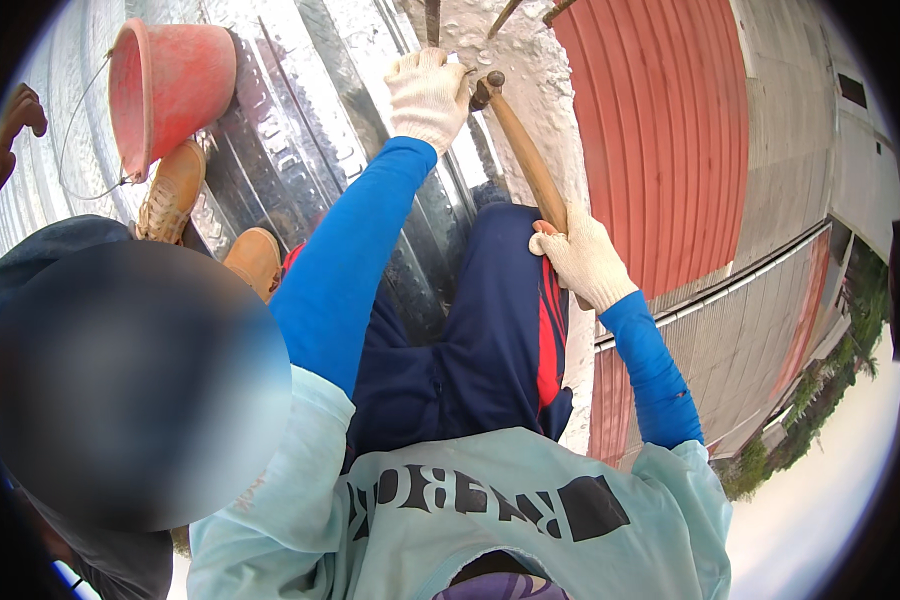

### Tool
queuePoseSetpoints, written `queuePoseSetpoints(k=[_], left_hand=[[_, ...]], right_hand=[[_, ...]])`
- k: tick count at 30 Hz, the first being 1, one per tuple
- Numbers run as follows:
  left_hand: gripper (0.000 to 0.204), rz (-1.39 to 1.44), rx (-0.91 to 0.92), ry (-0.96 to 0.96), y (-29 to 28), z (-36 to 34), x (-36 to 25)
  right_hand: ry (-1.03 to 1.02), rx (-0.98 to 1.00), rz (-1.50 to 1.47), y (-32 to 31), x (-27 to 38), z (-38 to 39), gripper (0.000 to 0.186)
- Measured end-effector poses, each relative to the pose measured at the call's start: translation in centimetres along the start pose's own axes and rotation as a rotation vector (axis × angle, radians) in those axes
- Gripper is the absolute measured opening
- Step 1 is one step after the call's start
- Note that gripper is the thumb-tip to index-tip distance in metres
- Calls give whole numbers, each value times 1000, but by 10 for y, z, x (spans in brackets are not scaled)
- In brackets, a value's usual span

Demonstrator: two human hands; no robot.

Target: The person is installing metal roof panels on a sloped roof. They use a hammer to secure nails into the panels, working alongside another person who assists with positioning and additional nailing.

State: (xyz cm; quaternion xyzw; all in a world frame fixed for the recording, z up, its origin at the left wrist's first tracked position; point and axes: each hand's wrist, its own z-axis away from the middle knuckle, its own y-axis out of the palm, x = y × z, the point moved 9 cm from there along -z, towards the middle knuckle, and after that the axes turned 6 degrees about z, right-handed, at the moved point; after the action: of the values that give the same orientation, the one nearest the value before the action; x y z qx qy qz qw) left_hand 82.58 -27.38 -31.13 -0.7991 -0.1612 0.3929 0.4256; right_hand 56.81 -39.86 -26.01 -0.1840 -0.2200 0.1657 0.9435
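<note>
1. Hammer: slanting above the rough concrete edge, its head just beside the left hand, its wooden handle running down to the right hand.
2. Right hand: gloved, fingers wrapped closed around the handle.
3. Left hand: gloved, fingers curled near the end of a dark rod; I cannot tell what they grip.
4. Ribbed metal sheeting: left of the concrete.
5. Red bucket: tipped, beside a tan boot.
6. Red ribbed roof: beyond the concrete, at right.

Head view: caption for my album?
Gloved right hand grips a wooden-handled hammer, its head beside the gloved left hand.
</note>
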Motion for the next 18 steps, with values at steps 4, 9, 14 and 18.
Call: queuePoseSetpoints(k=[4,9,14,18], left_hand=[[14,-41,-25,33,-1,2,-4],[15,-4,-61,52,-1,8,-4],[11,87,-120,89,-4,23,0],[11,153,-145,130,-5,26,-6]], right_hand=[[11,3,-9,-1,4,4,38],[-78,-72,45,-1,-5,-4,40],[-82,-67,30,7,-11,-10,41],[31,-37,18,2,-8,2,41]])
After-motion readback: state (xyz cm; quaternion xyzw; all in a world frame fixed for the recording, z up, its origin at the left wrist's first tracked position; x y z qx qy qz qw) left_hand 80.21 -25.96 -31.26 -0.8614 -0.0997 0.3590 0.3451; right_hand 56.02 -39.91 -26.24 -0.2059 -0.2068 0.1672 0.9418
